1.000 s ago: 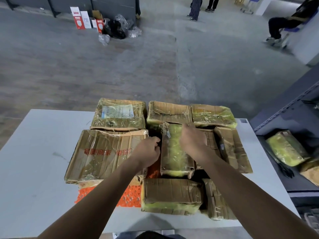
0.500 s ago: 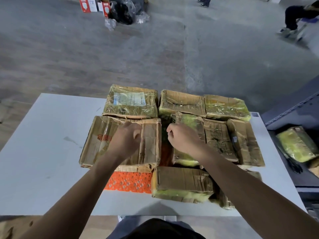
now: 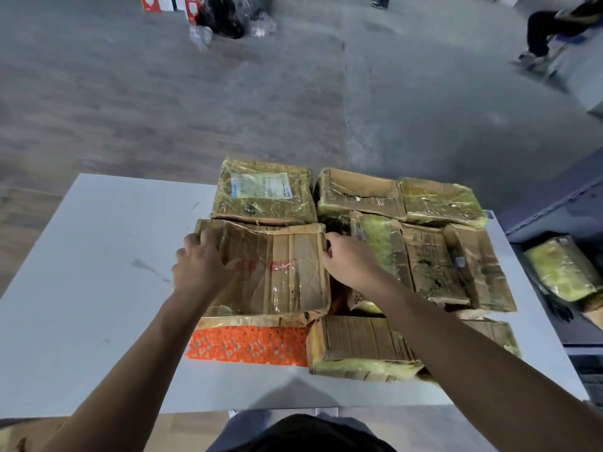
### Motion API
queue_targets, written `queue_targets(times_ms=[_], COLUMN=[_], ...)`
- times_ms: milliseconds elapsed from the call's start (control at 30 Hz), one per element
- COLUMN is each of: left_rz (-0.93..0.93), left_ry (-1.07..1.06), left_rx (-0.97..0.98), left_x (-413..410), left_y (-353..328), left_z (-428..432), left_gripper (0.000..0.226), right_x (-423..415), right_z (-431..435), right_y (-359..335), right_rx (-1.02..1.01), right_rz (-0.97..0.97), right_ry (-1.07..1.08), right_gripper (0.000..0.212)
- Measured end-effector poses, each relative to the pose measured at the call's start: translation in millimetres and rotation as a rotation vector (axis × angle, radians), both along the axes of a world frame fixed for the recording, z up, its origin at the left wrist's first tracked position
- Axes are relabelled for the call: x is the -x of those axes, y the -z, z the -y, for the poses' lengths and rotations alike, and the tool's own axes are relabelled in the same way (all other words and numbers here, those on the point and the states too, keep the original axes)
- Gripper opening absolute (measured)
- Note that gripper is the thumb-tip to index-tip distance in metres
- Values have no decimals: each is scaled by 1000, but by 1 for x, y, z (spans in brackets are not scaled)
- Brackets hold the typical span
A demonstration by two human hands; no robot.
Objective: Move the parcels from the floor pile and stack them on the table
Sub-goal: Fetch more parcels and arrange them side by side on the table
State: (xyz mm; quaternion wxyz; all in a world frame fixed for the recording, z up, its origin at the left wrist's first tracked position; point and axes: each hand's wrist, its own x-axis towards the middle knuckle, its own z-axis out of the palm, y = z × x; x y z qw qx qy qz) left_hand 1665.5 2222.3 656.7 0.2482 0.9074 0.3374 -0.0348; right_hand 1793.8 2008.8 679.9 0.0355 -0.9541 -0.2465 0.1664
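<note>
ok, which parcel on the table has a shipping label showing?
The far-left parcel, film-wrapped, directly behind the big red-printed carton. It alone shows a pale printed label on top.

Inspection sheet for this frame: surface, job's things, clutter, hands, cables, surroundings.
Surface: white table, scuffed; its right half is crowded.
Job's things: taped cardboard parcels packed side by side; large flat parcel at the left, labelled parcel behind it.
Clutter: orange mesh mat shows under the near edge.
Hands: left hand and right hand grip the large flat parcel's opposite sides.
Cables: nothing seen.
Surroundings: grey floor; bags and boxes far off; seated person; yellow-wrapped parcel at right.
</note>
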Motion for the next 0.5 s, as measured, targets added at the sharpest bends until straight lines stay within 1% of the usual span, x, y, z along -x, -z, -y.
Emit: queue_targets(times_ms=[100,267,433,500], left_rz=[-7,-15,10,10], left_ry=[7,20,35,40], left_rx=[-24,-23,7,2], left_x=[1,0,2,4], left_y=[-1,3,11,14], left_z=[-2,-2,-10,-12], left_gripper=[66,58,57,56], right_x=[0,2,10,14], right_z=[-1,0,12,22], right_y=[0,-2,-8,-13], right_rx=[-34,-60,-162,-161], right_rz=[-28,-41,-66,-74], right_ry=[46,46,-60,-119], right_gripper=[31,29,38,36])
